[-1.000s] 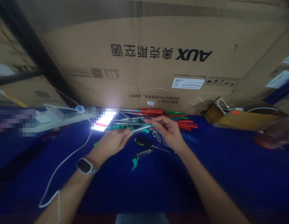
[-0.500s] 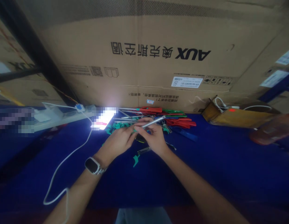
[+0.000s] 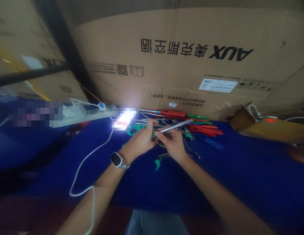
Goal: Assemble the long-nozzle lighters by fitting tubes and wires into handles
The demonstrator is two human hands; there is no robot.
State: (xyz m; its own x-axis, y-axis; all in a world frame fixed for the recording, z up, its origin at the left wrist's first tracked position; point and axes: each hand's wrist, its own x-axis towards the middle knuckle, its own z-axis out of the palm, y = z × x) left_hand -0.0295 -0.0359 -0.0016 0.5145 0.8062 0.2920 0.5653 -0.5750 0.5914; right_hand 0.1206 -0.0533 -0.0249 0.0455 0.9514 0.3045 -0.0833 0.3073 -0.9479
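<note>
My right hand (image 3: 174, 143) is closed round a silver metal tube (image 3: 176, 125), which slants up to the right. Fingers pinched, my left hand (image 3: 142, 138) meets the tube's lower left end; what it grips there is hidden by the fingers. Behind both hands lie red lighter-like handles (image 3: 173, 113) with metal rods, and small green plastic parts (image 3: 136, 128) are heaped beside the left hand. Nearer me, a single green piece (image 3: 157, 164) rests on the blue surface (image 3: 142, 182).
A brightly lit phone-like screen (image 3: 125, 119) stands left of the hands. From a power strip (image 3: 93, 114) a white cable (image 3: 79, 169) runs towards my left forearm. A large cardboard box (image 3: 166, 65) rises behind; a brown open box (image 3: 269, 127) holds cables at right.
The view has shifted left, so the scene sits farther right. My left hand's fingers have lifted slightly at the tube's end. The tube stays in my right hand.
</note>
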